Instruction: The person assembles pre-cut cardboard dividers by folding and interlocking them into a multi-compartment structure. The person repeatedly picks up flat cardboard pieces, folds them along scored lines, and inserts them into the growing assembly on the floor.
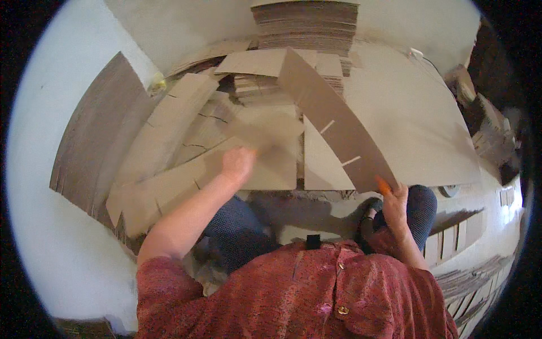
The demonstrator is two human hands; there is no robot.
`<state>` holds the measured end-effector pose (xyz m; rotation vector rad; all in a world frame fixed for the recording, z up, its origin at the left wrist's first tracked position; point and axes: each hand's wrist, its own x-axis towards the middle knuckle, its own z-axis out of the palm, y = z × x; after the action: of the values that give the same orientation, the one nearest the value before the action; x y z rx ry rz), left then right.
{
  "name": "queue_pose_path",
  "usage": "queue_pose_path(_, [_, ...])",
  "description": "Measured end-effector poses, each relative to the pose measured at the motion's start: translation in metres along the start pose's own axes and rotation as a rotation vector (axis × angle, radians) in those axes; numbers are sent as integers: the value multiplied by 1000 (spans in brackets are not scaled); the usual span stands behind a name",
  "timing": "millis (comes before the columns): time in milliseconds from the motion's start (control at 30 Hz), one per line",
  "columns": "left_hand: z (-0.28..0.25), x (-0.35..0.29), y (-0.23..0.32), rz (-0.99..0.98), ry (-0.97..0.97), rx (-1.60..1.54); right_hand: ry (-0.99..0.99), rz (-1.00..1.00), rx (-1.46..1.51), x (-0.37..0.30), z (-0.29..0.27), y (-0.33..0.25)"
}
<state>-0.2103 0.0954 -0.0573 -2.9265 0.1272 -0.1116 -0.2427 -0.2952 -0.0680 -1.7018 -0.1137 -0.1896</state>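
My right hand (395, 203) grips the lower end of a long brown cardboard strip (333, 121) with two pale slots cut in it. This strip stands tilted, its far end up to the left over the work surface. Something orange covers a fingertip of that hand. My left hand (238, 165) is closed above a slotted cardboard strip (175, 189) lying slanted at the left. A blur lies just past its fingers, and what they hold, if anything, cannot be made out. More slotted cardboard strips (164, 127) lie in a pile beyond it.
A tall stack of cardboard sheets (305, 25) stands at the back, with a lower stack (259, 87) before it. Brown cardboard (101, 135) leans at the left wall. A large flat sheet (412, 124) covers the right side. Slotted cardboard pieces (457, 234) stand at the lower right.
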Motion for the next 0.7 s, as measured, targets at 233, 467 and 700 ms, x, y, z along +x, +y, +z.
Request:
queue_pose_path(233, [-27,28,4,-162,-289,-580,-63,-81,-162,-2,-7,-26])
queue_pose_path(467, [-67,35,53,213,-133,-787,-95,-213,-12,18,25,-44])
queue_pose_path(700, [-88,3,125,282,-217,-1080,-162,-134,-323,17,3,-46])
